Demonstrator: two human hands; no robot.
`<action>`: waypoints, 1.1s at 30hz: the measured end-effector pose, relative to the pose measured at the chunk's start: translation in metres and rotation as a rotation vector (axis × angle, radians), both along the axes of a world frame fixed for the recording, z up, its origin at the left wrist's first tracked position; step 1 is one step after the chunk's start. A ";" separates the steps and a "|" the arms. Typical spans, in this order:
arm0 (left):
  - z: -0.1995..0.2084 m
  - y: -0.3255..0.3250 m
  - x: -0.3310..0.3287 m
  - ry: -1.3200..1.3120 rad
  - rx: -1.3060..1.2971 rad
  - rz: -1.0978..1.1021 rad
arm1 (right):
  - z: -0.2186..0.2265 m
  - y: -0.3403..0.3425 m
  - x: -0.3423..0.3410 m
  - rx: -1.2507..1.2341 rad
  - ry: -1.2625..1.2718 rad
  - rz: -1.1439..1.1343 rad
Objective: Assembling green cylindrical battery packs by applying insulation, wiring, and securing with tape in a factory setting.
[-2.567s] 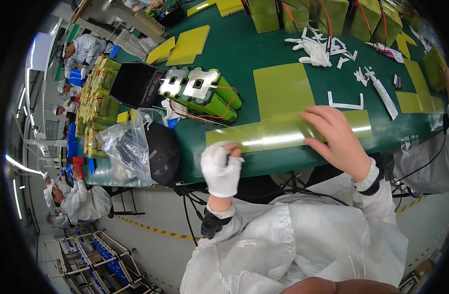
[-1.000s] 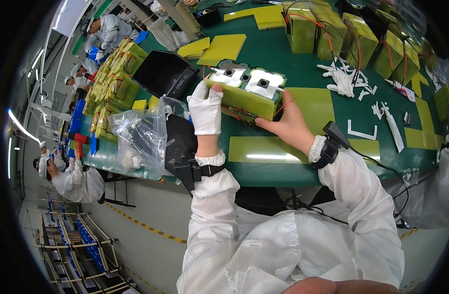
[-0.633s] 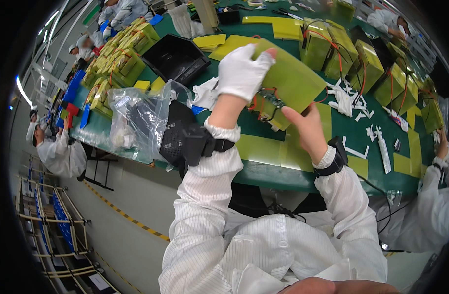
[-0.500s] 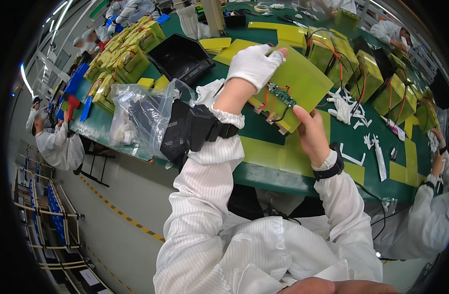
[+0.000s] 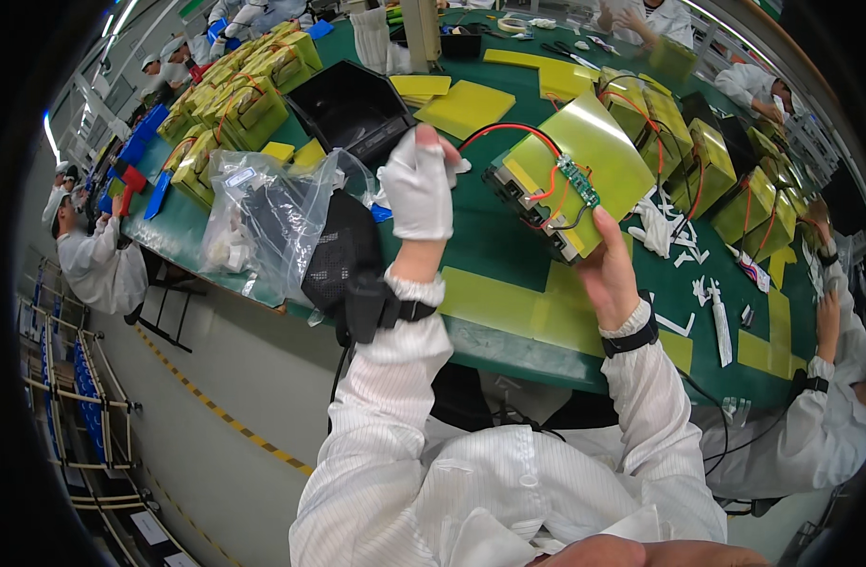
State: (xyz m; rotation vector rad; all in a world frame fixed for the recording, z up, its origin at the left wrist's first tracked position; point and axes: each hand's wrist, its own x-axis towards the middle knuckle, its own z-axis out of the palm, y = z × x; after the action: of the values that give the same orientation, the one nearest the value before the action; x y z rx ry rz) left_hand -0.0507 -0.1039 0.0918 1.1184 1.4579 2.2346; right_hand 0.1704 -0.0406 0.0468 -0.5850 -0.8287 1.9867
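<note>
Grips the yellow-green battery pack [image 5: 598,142] near its lower corner with the bare right hand [image 5: 611,269], with the thumb close to the lower end of the green circuit board [image 5: 577,181]; holds it tilted over the green table [image 5: 490,227], to the right of the gloved left hand [image 5: 420,194] and well apart from it; shows the black and metal parts of its edge toward the lower left; lets 1 red and black cable [image 5: 509,126] arch from the pack toward the left hand; curls the left fingers in, with bare tips out of white cloth, next to the near end of the cable; cannot tell whether they are closed on it; wears black wristbands [image 5: 632,338] on 2 wrists; has flat yellow-green sheets [image 5: 494,300] on the table just below the pack, a black bin [image 5: 353,109] beyond the left hand, and a clear plastic bag [image 5: 268,213] farther left; has wired packs [image 5: 707,170] standing behind at right, near a crumpled white glove [image 5: 652,231] and white strips [image 5: 674,323].
</note>
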 end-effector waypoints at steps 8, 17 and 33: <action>-0.019 0.027 -0.016 0.173 -0.639 -0.320 | -0.006 0.013 0.007 0.086 -0.104 0.000; -0.025 0.048 -0.008 0.448 -0.748 -0.479 | -0.009 0.014 0.006 0.041 -0.160 0.012; -0.029 0.029 0.042 0.173 -0.472 -0.783 | 0.034 0.022 0.067 0.374 -0.414 -0.011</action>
State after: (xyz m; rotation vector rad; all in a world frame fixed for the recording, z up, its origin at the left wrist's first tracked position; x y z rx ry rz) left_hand -0.0086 -0.0753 0.0628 1.4057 1.2058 1.2198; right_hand 0.2373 -0.0190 0.0808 -0.7841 -1.4070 1.6592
